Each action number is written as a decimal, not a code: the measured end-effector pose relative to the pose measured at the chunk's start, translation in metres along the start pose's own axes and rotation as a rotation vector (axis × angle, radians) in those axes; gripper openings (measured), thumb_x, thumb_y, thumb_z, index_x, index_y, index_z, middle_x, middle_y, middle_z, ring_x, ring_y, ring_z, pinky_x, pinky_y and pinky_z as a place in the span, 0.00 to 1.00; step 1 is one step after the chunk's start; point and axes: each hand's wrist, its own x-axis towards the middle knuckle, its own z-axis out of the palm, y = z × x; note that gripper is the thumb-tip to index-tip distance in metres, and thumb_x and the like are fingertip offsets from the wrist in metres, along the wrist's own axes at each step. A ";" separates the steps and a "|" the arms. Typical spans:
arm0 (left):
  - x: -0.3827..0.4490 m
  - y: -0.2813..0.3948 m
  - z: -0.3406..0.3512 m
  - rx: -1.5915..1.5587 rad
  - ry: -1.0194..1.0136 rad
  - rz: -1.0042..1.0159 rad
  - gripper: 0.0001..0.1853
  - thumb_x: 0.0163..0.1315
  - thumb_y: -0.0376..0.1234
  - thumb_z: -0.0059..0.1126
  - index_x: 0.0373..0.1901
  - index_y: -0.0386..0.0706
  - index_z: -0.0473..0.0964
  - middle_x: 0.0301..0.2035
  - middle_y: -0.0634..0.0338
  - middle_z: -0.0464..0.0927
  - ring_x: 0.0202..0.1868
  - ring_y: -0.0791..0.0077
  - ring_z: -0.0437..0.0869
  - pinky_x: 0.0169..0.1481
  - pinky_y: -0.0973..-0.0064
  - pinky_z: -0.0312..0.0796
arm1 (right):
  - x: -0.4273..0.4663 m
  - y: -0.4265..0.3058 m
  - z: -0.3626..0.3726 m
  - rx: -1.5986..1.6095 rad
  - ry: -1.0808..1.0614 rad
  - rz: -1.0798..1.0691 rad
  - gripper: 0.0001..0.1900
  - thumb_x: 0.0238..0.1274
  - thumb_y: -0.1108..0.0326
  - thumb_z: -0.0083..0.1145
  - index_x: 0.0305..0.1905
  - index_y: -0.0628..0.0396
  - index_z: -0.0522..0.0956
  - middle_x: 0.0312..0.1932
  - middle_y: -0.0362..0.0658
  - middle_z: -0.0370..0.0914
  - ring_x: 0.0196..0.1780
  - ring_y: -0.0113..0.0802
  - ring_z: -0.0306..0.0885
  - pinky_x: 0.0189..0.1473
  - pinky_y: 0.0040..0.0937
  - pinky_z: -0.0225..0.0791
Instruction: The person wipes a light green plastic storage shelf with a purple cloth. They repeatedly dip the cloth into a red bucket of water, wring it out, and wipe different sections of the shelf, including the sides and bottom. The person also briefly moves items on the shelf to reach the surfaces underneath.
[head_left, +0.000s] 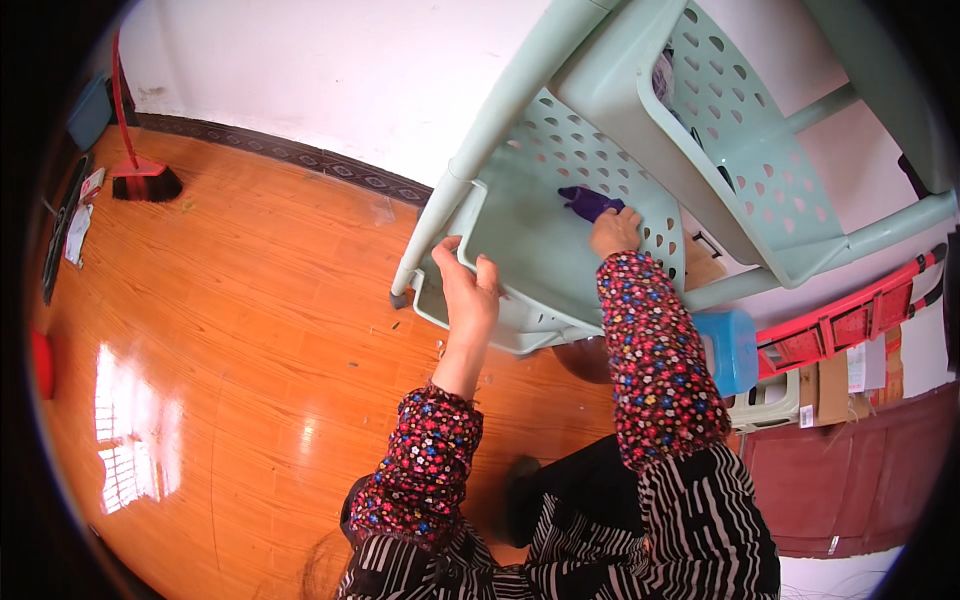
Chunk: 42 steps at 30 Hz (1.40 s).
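Observation:
My right hand (616, 231) reaches into a pale green plastic basket shelf (517, 225) with half-round holes. Its fingers are closed on one end of a dark purple cloth (589, 202), perhaps a sock, which lies against the basket floor near the perforated back. At the basket's front left corner is my left hand (471, 291), thumb and fingers apart and nothing in it. Whether it touches the rim I cannot tell. Both forearms wear flowered sleeve covers. Another basket of the rack (645, 127) sits higher up, with some dark items partly hidden behind its side wall.
A thick tube post (495, 105) of the rack rises at the left. To the right are a blue plastic container (726, 352), a red folded step ladder (847, 319) and flattened cardboard (829, 394). A red broom (142, 176) stands on the glossy wood floor (285, 360) by the white wall.

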 end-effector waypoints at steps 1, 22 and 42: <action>0.000 0.002 -0.001 0.023 0.003 0.002 0.22 0.72 0.29 0.51 0.62 0.35 0.55 0.31 0.53 0.76 0.24 0.72 0.78 0.31 0.72 0.74 | 0.003 -0.004 0.003 0.078 -0.054 0.034 0.23 0.70 0.63 0.53 0.66 0.60 0.72 0.67 0.56 0.67 0.72 0.56 0.62 0.67 0.49 0.69; -0.001 -0.004 0.005 0.050 0.001 -0.016 0.27 0.69 0.32 0.56 0.64 0.34 0.56 0.59 0.36 0.66 0.59 0.46 0.73 0.64 0.56 0.68 | 0.003 0.080 -0.065 -0.516 -0.225 -0.499 0.12 0.60 0.60 0.64 0.47 0.39 0.88 0.53 0.45 0.81 0.60 0.51 0.78 0.60 0.47 0.74; 0.005 -0.011 -0.006 0.085 0.016 0.037 0.25 0.71 0.31 0.54 0.63 0.35 0.55 0.57 0.39 0.67 0.45 0.60 0.78 0.44 0.64 0.77 | 0.084 -0.034 -0.042 0.863 0.865 0.080 0.19 0.56 0.67 0.60 0.53 0.55 0.82 0.53 0.51 0.83 0.57 0.55 0.79 0.63 0.48 0.71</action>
